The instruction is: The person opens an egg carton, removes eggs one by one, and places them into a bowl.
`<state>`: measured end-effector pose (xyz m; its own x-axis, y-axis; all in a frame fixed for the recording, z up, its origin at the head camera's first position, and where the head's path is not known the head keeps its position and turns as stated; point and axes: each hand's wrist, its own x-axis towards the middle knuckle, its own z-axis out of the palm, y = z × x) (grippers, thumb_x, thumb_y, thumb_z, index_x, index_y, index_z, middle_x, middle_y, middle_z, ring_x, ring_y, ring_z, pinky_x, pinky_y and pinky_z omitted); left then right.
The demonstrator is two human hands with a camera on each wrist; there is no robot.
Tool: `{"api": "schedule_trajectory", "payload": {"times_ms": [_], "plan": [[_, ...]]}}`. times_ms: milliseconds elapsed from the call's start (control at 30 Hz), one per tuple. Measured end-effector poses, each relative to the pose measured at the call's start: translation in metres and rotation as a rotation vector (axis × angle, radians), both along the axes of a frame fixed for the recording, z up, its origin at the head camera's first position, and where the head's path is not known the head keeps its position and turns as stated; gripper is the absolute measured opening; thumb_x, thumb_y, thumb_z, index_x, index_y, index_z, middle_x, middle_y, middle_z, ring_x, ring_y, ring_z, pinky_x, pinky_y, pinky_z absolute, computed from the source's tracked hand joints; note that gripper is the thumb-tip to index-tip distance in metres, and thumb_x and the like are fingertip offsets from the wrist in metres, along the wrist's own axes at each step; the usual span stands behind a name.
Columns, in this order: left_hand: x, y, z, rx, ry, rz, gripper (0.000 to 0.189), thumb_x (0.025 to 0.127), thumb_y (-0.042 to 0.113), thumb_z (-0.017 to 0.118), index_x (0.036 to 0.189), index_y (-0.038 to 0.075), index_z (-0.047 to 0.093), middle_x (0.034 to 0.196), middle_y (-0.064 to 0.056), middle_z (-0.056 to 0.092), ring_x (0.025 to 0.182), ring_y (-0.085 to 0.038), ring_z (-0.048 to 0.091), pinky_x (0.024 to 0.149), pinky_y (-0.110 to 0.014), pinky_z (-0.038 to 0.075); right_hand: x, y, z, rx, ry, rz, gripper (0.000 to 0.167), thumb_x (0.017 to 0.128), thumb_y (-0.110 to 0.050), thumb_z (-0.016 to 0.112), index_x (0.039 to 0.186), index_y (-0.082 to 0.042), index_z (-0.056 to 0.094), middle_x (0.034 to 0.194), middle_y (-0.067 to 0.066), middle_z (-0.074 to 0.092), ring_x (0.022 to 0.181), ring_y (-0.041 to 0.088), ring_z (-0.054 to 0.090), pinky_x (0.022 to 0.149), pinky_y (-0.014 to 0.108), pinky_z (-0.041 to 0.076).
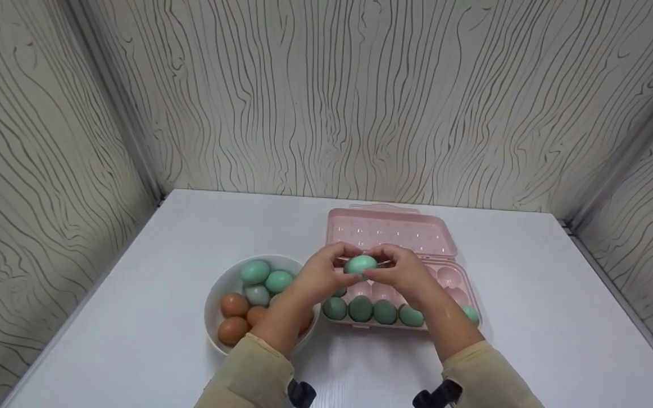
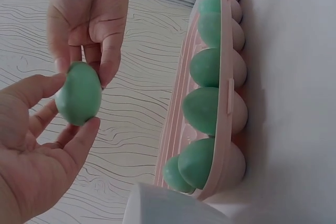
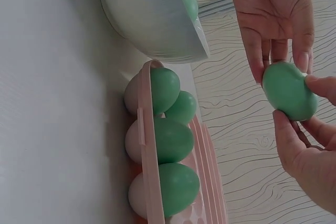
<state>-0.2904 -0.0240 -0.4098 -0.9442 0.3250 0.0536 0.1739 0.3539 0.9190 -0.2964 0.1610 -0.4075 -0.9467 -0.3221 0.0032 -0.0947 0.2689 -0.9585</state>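
Observation:
A green egg [image 1: 360, 264] is held up above the pink egg carton [image 1: 449, 276], between the fingertips of both hands. My left hand [image 1: 318, 276] pinches it from the left, thumb and fingers on its shell. From the other side my right hand [image 1: 407, 276] grips the same egg with thumb and fingers. Both wrist views show the two hands meeting on this egg [image 2: 79, 94]. Below, the carton lies with its lid [image 1: 389, 229] folded back. Several green eggs [image 1: 360, 309] fill its front row, and one more sits behind them at the left end.
Left of the carton, a white bowl [image 1: 212, 303] holds several brown eggs [image 1: 233, 305] and green eggs [image 1: 255, 272]; my left forearm covers part of it. Everything stands on a white table [image 1: 134, 317], with wood-patterned panels [image 1: 326, 102] behind and at the sides.

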Motion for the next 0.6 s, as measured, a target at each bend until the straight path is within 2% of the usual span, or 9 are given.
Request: {"api": "schedule_trajectory", "payload": {"times_ms": [167, 367, 600], "plan": [[0.0004, 0.0009, -0.0002, 0.003, -0.021, -0.01, 0.032, 0.079, 0.02, 0.071, 0.109, 0.025, 0.059, 0.107, 0.007, 0.057, 0.102, -0.019, 0.052, 0.076, -0.029, 0.051, 0.0007, -0.0007, 0.001, -0.026, -0.015, 0.019, 0.038, 0.079, -0.016, 0.071, 0.111, -0.001, 0.058, 0.106, 0.012, 0.056, 0.094, 0.021, 0.053, 0.081, 0.03, 0.049], [-0.0003, -0.0011, 0.0016, -0.012, -0.034, -0.034, 0.035, 0.079, 0.019, 0.071, 0.111, 0.025, 0.058, 0.107, 0.005, 0.057, 0.096, -0.017, 0.054, 0.075, -0.029, 0.051, 0.0015, -0.0014, 0.0031, -0.048, -0.015, 0.032, 0.036, 0.08, -0.01, 0.068, 0.112, 0.004, 0.056, 0.103, 0.013, 0.057, 0.091, 0.02, 0.054, 0.078, 0.03, 0.049], [-0.0007, -0.0045, 0.0052, -0.035, -0.032, -0.045, 0.035, 0.079, 0.02, 0.072, 0.111, 0.025, 0.057, 0.105, 0.006, 0.057, 0.096, -0.017, 0.054, 0.08, -0.031, 0.051, 0.0022, -0.0021, 0.0052, -0.077, -0.015, 0.057, 0.036, 0.08, -0.016, 0.07, 0.108, 0.002, 0.057, 0.1, 0.011, 0.056, 0.09, 0.02, 0.055, 0.08, 0.034, 0.049]]}}
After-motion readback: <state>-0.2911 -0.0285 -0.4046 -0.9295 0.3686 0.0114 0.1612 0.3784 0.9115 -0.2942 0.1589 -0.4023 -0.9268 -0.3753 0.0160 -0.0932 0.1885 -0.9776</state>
